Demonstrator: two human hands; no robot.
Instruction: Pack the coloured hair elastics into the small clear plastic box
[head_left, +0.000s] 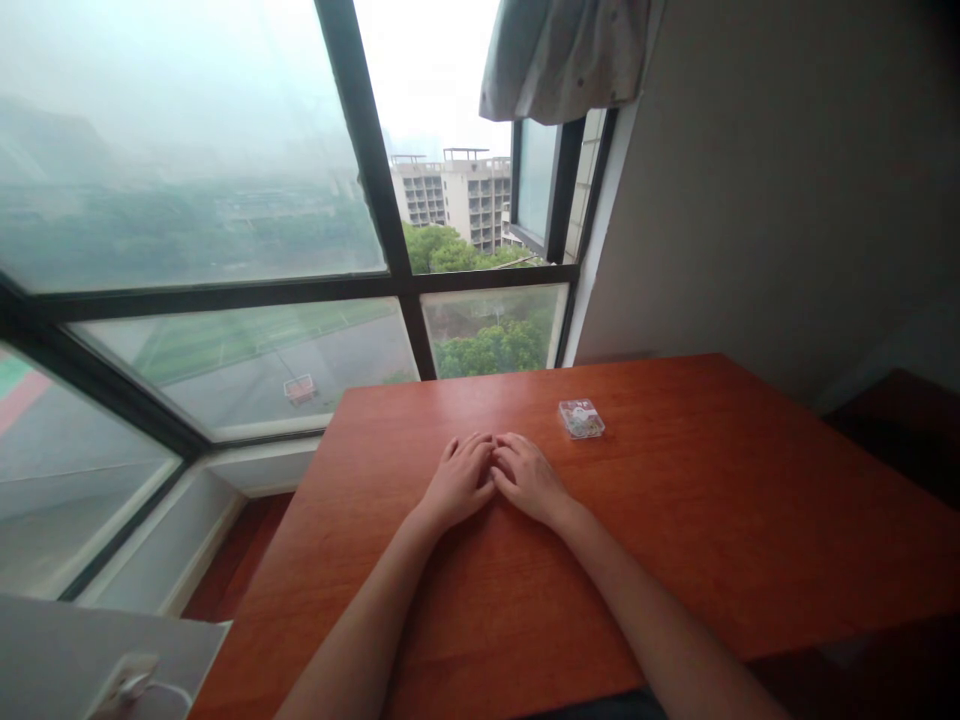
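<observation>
My left hand (pixel 459 482) and my right hand (pixel 529 480) lie flat, palms down, on the reddish wooden table (pixel 675 520). Their fingertips touch at the middle of the table. The fingers of both are stretched out and hold nothing. A small clear plastic box (pixel 581 418) with small coloured bits inside sits a short way beyond and to the right of my right hand. Neither hand touches it.
A large window with dark frames (pixel 375 200) runs along the far and left sides, with a grey curtain (pixel 562 55) bunched at the top. A grey wall (pixel 787 200) stands to the right. A white device with a cable (pixel 131 685) sits at the lower left.
</observation>
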